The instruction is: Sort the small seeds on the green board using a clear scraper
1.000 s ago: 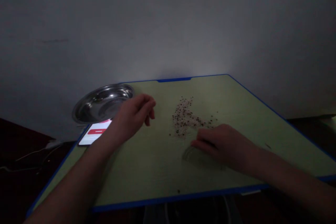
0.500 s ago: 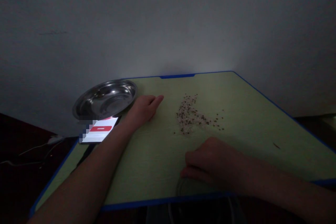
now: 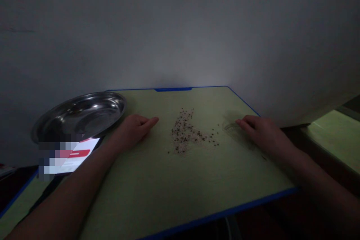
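1 round metal bowl (image 3: 84, 109), 1 grain pile (image 3: 184, 132). Left hand (image 3: 135, 129): fingers narrow, contents unclear. Right hand (image 3: 260, 130): pinches 1 clear dish (image 3: 233, 130).

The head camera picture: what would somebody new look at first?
Probably the bright red-and-white screen, glowing at the table's left side, just in front of the shiny metal basin. Next, the scatter of pale and dark little bits in the middle of the green table. It lies between the left hand and the right hand, which holds a faint see-through thing.
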### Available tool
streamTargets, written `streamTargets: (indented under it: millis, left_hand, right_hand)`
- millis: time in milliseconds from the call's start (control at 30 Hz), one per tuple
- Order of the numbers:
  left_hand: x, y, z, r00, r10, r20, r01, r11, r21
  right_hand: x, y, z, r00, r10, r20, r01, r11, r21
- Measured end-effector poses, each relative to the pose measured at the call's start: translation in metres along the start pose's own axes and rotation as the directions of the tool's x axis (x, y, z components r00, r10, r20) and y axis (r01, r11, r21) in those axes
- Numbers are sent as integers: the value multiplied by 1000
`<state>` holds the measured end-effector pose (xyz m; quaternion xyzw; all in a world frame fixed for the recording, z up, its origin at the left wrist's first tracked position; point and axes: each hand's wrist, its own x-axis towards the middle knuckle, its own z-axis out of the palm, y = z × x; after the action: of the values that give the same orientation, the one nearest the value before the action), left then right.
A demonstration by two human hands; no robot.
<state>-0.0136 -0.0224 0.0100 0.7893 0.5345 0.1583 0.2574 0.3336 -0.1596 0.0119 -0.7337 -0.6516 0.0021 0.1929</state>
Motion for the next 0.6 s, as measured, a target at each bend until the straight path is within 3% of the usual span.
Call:
streamTargets:
  millis: [400,533,600]
  left_hand:
    - [1,2,-5,995,-69,-70,61,993,-99]
    - [2,2,-5,993,-47,-109,35,994,-102]
    - [4,0,-5,998,-33,-56,27,993,-115]
  right_hand:
    - [44,-4,16,1000,-27,3,27,979,-204]
    - [39,-17,26,996,-73,42,80,974,-211]
    - [31,-26,31,992,-104,68,116,974,-193]
